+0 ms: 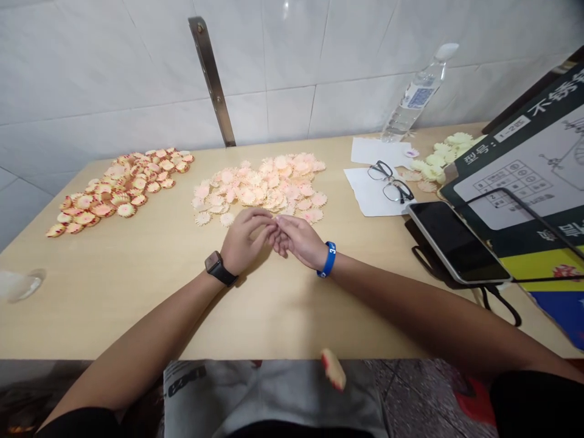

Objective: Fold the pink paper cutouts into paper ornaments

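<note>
My left hand (247,237), with a black watch at its wrist, and my right hand (298,237), wearing a blue wristband, meet at the fingertips over the table. Both have curled, closed fingers; anything pinched between them is too small or hidden. Just beyond them spreads a pile of pale pink flower-shaped pieces (269,182) with scalloped edges. Farther left lies a second pile of cream pieces with red rims (114,188). A single cream piece with red edges (334,370) shows over my lap, below the table's front edge; whether it rests there or is in the air I cannot tell.
At the right are glasses (390,181) on white paper (369,204), a water bottle (417,97), greenish-white flower pieces (444,155), a phone (458,240) with cables and a printed box (524,152). A clear cup (22,286) lies at the left edge. A tiled wall backs the table.
</note>
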Demonstrator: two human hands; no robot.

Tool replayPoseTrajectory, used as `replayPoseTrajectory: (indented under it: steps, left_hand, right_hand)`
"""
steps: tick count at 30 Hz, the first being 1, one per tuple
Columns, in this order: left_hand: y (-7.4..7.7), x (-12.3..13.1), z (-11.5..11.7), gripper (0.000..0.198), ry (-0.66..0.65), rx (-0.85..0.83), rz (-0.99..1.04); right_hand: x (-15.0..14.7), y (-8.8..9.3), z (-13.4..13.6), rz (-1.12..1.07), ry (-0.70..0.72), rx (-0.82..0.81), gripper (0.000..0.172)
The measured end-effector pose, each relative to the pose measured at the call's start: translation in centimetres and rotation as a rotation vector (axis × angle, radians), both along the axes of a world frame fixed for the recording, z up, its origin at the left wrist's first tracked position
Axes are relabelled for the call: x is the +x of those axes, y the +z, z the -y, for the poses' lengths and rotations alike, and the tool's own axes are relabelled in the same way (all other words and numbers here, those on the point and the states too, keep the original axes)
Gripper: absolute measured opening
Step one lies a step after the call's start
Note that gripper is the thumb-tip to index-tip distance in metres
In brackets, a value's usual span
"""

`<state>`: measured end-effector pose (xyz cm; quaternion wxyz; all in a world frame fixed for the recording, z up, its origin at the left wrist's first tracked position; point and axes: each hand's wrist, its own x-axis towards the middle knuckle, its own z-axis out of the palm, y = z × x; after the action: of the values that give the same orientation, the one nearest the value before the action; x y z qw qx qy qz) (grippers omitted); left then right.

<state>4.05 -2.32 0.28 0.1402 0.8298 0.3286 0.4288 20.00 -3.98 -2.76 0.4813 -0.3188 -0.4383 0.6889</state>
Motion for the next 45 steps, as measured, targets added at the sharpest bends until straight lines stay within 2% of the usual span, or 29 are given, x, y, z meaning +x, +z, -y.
replayPoseTrajectory:
  steps: [2, 3, 4, 6, 7, 8, 9, 11, 12, 13, 15, 17, 19, 21, 23, 25, 28, 30, 32, 34, 35, 37, 39, 41, 44, 45]
  left_hand:
    - [0.9, 0.4, 1.4, 0.02, 0.042, 0.067, -0.033]
    - [1.1, 0.6, 2.8, 0.022, -0.008, 0.073, -0.068]
    - [0.9, 0.8, 4.7, 0.025, -0.134, 0.047, -0.13]
    - [-0.9, 0.8, 9.6, 0.033, -0.489, 0.003, -0.223]
    - [-2.5, 0.6, 12.5, 0.035, -0.612, -0.004, -0.232]
    - [-4.5, 0.5, 15.5, 0.036, -0.641, -0.034, -0.241]
    - [-6.6, 0.3, 18.4, 0.037, -0.628, -0.087, -0.316]
    - [-10.9, -0.1, 23.2, 0.047, -0.396, -0.248, -0.495]
    - [-12.7, -0.3, 24.8, 0.052, -0.307, -0.338, -0.582]
    - [-14.1, -0.6, 26.0, 0.056, -0.28, -0.416, -0.65]
    - [-15.6, -1.2, 27.1, 0.056, -0.225, -0.538, -0.691]
    - [-15.9, -2.2, 27.6, 0.06, -0.118, -0.645, -0.663]
    - [-15.4, -3.4, 28.3, 0.063, 0.048, -0.751, -0.594]
    - [-14.8, -4.7, 29.3, 0.057, 0.134, -0.86, -0.528]
    - [-13.7, -6.0, 30.3, 0.048, 0.146, -0.952, -0.467]
    - [-11.6, -6.8, 30.6, 0.039, 0.094, -0.97, -0.36]
    - [-6.1, -6.9, 29.0, 0.034, 0.163, -0.866, -0.178]
    - [-1.6, -6.1, 25.8, 0.039, 0.074, -0.736, -0.074]
    - [2.1, -4.7, 20.7, 0.04, -0.007, -0.593, 0.013]
    - [3.9, -2.8, 14.0, 0.034, -0.02, -0.467, 0.097]
    - [3.9, -1.8, 10.5, 0.033, -0.037, -0.439, 0.149]
    - [2.8, 0.2, 4.1, 0.039, -0.105, -0.425, 0.282]
    - [0.9, 1.6, -0.1, 0.048, -0.171, -0.494, 0.34]
    - [-0.8, 2.1, -1.8, 0.053, -0.228, -0.561, 0.331]
    - [-2.1, 1.5, -1.1, 0.053, -0.29, -0.639, 0.233]
    - [-2.1, 1.1, -0.6, 0.051, -0.279, -0.608, 0.208]
  right_hand:
    - [-0.2, -0.1, 0.0, 0.034, -0.11, 0.057, 0.042]
    - [-0.3, -0.2, 0.0, 0.049, -0.139, 0.072, 0.04]
    - [-0.2, -0.3, -0.1, 0.067, -0.143, 0.076, 0.038]
    - [-0.1, -0.4, -0.1, 0.107, -0.099, 0.074, 0.036]
    - [0.0, -0.4, -0.1, 0.124, -0.068, 0.081, 0.035]
    - [0.0, -0.4, -0.1, 0.135, -0.057, 0.096, 0.035]
    - [0.1, -0.4, -0.1, 0.144, -0.054, 0.111, 0.035]
    - [0.1, -0.3, 0.0, 0.167, -0.043, 0.131, 0.036]
    - [0.0, -0.3, 0.1, 0.178, -0.034, 0.137, 0.036]
    - [0.0, -0.2, 0.2, 0.188, -0.026, 0.143, 0.036]
    - [-0.1, -0.1, 0.3, 0.205, -0.018, 0.152, 0.036]
    - [-0.1, -0.1, 0.4, 0.222, -0.025, 0.157, 0.035]
    - [-0.2, -0.1, 0.5, 0.24, -0.029, 0.155, 0.034]
    - [-0.2, -0.1, 0.6, 0.253, -0.028, 0.152, 0.033]
    - [-0.3, 0.0, 0.7, 0.26, -0.024, 0.152, 0.032]
    - [-0.4, 0.0, 0.7, 0.267, -0.02, 0.154, 0.031]
    - [-0.6, -0.1, 0.8, 0.29, -0.008, 0.168, 0.03]
    - [-0.6, -0.2, 0.9, 0.3, 0.015, 0.184, 0.031]
    - [-0.5, -0.2, 0.9, 0.286, 0.068, 0.2, 0.035]
    - [-0.2, -0.1, 0.7, 0.221, 0.144, 0.202, 0.043]
    - [0.1, 0.0, 0.5, 0.171, 0.181, 0.191, 0.048]
    - [0.6, 0.1, 0.1, 0.076, 0.223, 0.144, 0.055]
    - [1.2, 0.3, -0.5, 0.018, 0.207, 0.084, 0.057]
    - [1.5, 0.3, -0.9, 0.016, 0.187, 0.058, 0.052]
    - [1.5, 0.1, -1.3, 0.11, 0.241, 0.113, 0.049]
    - [1.4, 0.0, -1.3, 0.152, 0.262, 0.136, 0.049]
